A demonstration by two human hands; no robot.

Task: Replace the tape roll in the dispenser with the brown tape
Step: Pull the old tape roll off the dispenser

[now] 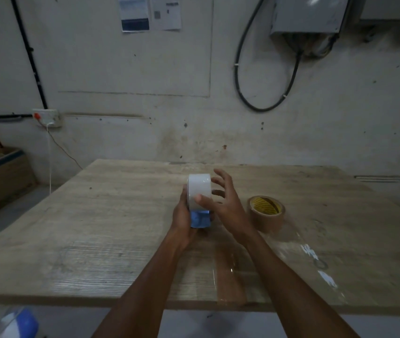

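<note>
Right hand (223, 206) fingers splayed, thumb resting on the white tape roll (199, 191) sitting in the blue dispenser (200, 218), left hand (183, 219) wrapped around dispenser, brown tape roll (266, 211) flat on wooden table (111, 215) just right.

There are two tape rolls: one white plastic tape roll (199, 190) and one brown tape roll with yellow core (267, 213). One blue plastic dispenser (200, 218), one wooden bench (96, 228), two hands.

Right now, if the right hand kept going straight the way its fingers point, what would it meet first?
The right hand points away toward the wall, thumb on the white tape roll. Ahead lies only bare table, so the way looks free, though depth is unclear.
</note>
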